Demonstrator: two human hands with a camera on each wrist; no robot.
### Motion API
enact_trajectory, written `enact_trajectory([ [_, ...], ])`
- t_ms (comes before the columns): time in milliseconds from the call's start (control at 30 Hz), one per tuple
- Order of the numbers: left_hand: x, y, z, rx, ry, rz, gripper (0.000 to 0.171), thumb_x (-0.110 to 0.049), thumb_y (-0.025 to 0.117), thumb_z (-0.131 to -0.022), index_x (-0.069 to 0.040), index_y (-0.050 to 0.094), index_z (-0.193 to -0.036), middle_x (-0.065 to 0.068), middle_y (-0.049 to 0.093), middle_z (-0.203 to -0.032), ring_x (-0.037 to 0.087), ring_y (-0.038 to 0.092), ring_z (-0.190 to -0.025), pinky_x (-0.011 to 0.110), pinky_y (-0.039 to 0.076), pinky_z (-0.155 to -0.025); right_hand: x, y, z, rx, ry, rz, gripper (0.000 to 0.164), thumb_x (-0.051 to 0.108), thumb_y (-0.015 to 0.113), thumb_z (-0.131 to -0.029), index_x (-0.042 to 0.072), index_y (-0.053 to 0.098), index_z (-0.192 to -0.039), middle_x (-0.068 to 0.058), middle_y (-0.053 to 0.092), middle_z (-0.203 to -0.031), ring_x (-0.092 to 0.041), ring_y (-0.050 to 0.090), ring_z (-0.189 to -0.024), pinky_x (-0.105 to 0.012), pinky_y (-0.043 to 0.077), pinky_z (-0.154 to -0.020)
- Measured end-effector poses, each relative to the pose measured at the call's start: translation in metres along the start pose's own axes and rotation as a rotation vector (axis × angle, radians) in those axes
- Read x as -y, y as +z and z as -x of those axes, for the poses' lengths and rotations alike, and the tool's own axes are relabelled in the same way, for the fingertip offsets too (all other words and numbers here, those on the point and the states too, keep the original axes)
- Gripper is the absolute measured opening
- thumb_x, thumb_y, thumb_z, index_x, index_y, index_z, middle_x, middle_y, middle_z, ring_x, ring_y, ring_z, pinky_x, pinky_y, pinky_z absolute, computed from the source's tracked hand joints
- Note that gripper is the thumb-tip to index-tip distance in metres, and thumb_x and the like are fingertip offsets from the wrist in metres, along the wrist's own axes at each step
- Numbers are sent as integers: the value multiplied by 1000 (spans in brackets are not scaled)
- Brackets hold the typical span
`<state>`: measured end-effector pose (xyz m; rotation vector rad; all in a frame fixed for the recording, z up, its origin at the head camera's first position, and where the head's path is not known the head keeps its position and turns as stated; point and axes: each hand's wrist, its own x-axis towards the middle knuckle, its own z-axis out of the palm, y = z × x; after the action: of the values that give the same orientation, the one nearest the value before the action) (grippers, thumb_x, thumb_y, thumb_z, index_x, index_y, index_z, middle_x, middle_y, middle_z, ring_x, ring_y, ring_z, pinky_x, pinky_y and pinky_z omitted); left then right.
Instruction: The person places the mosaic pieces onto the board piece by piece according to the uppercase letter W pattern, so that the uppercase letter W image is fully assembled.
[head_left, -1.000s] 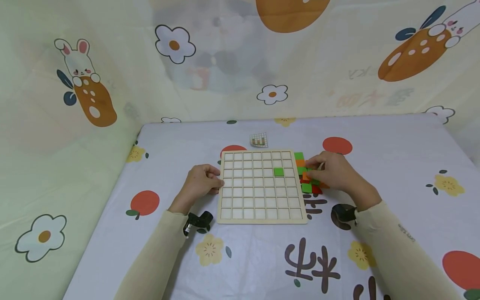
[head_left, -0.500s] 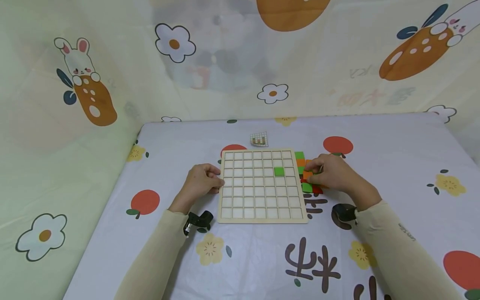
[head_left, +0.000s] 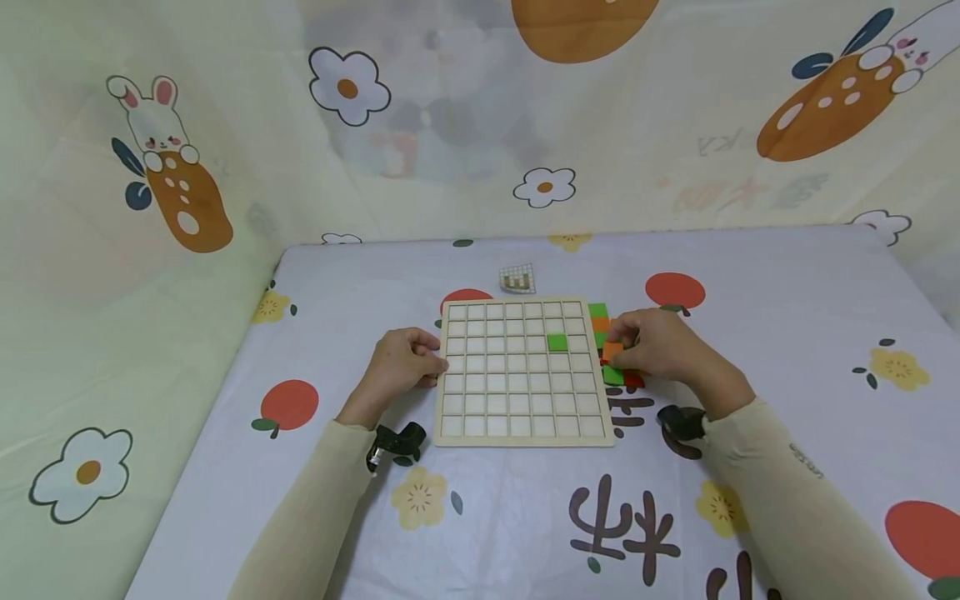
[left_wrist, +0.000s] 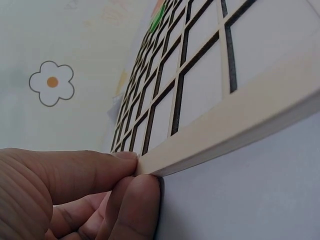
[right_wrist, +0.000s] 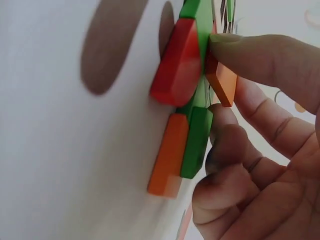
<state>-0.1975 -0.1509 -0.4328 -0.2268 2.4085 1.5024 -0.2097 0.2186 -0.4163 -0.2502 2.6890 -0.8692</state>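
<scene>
A square wooden grid board (head_left: 525, 442) lies flat on the table, with one green square tile (head_left: 557, 342) in a cell of its upper right part. My left hand (head_left: 401, 362) pinches the board's left edge; the left wrist view shows the thumb and a fingertip at the wooden rim (left_wrist: 210, 137). To the right of the board, my right hand (head_left: 663, 346) pinches an orange tile (right_wrist: 224, 82) between thumb and fingers. Under and around it lie loose red (right_wrist: 175, 62), green (right_wrist: 197, 142) and orange tiles (right_wrist: 167, 155), partly hidden by the hand in the head view.
A small card with a printed grid pattern (head_left: 517, 279) lies behind the board. The tablecloth (head_left: 510, 517) is printed with fruit, flowers and characters. A patterned curtain (head_left: 442, 150) hangs along the back and left.
My right hand has shifted slightly, and more of the orange tile at its fingertips shows. The left hand and the board stay where they were.
</scene>
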Motion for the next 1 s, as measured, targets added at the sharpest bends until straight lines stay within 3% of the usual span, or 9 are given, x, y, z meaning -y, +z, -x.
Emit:
enact_trajectory([
  [333,-1,1,0,-9,-15,-23,28,-2,81,-88,-1,68,-113,10,66,-88,16,69,-68,25,62,-62,-2,1,0,-19,-4,-65,12,13,73,-93,6,72,-103,-6,63,-84,-24,55,-79,-30,47,-62],
  [733,-1,1,1,-10,-6,-27,27,-1,81,-88,0,68,-113,10,66,-87,16,69,-69,25,62,-62,1,3,-3,-57,18,-161,18,18,76,-97,6,74,-111,-7,65,-86,-25,58,-82,-26,47,-61],
  [1000,0,1,0,-5,5,-20,28,-1,81,-88,0,68,-113,10,67,-87,15,69,-68,25,62,-62,5,1,-2,-57,44,-158,25,14,74,-96,5,75,-119,-11,68,-94,-26,60,-83,-28,52,-64],
])
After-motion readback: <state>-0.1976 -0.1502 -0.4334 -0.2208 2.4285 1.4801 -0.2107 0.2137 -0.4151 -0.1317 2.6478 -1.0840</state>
